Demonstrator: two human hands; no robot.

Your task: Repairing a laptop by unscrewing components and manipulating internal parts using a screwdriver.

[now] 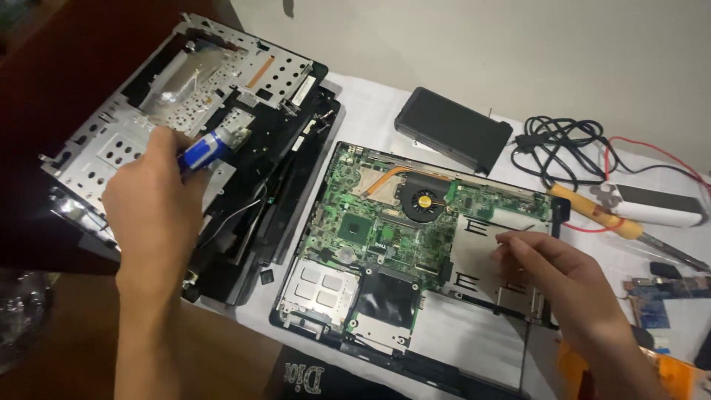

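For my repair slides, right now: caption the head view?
Left hand holds a blue-handled tool over a metal laptop cover; right hand touches the opened laptop base.

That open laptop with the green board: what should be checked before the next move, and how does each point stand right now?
1. Left hand has a firm hold on the blue tool: ok, fingers wrap its handle.
2. Tool tip visible: cannot tell, the end is hidden over the metal frame.
3. Right hand steady on the laptop: ok, fingertips rest at the white sheet by the board's right side.
4. Fan free of stray parts: ok, nothing lies on it.
5. Soldering iron away from both hands: ok, it lies on the cloth, off to the right.
6. Cable off the board: ok, coiled behind it.
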